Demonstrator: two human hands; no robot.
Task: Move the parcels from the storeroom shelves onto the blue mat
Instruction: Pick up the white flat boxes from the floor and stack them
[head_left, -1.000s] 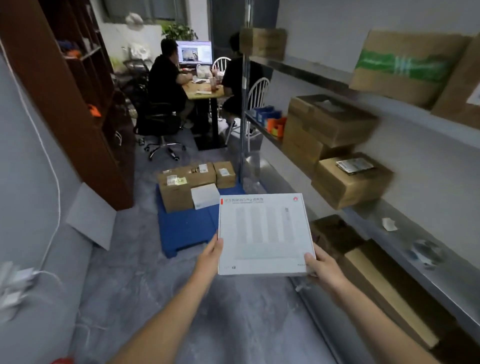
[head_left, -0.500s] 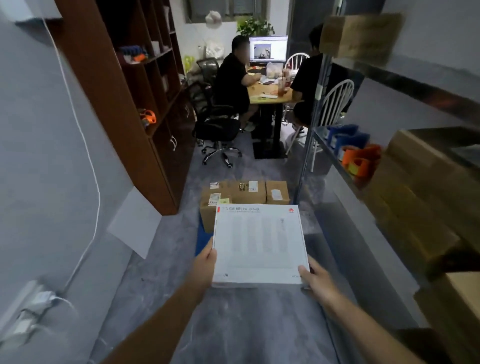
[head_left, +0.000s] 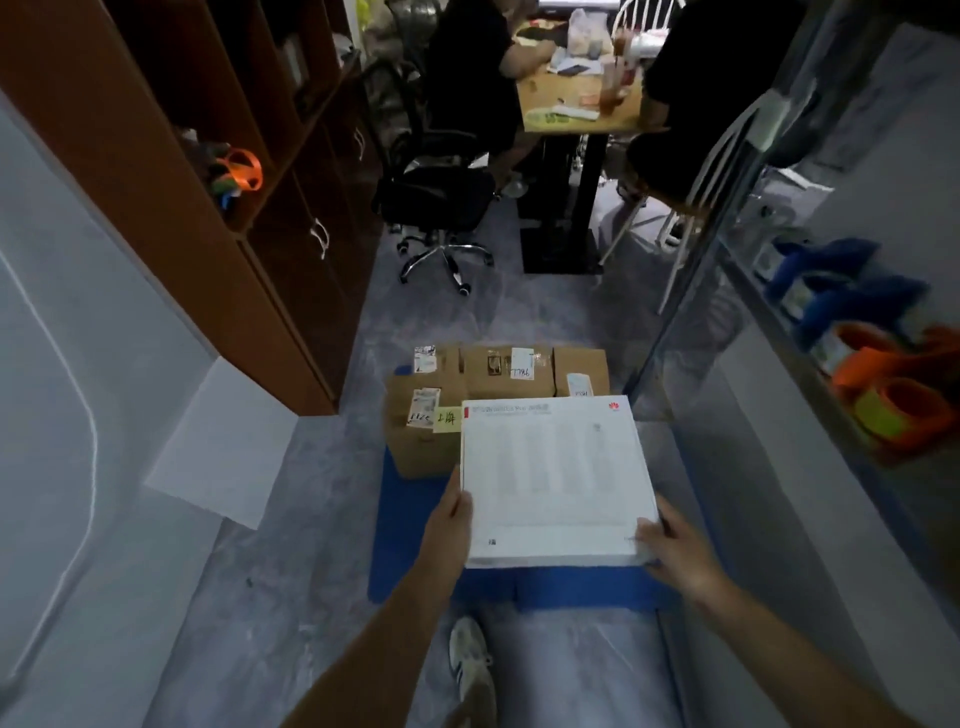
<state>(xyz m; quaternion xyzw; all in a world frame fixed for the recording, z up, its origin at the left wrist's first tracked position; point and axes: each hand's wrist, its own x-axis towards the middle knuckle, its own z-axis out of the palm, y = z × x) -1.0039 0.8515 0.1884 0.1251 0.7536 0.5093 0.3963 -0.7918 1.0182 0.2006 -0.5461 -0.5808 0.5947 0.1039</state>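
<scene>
- The flat box sits between the hands: left hand at its left edge, right hand at its near right corner.
- The mat lies on the floor under the box and both hands, reaching past them on either side.
- Cartons stand on the mat's far end, beyond the hands, in a row with one nearer on the left.
- A shoe is on the floor below the hands, near the mat's near edge.
- A cabinet stands far left of the left hand; a shelf rack runs right of the right hand.
- A desk and chair stand far beyond the cartons.
</scene>
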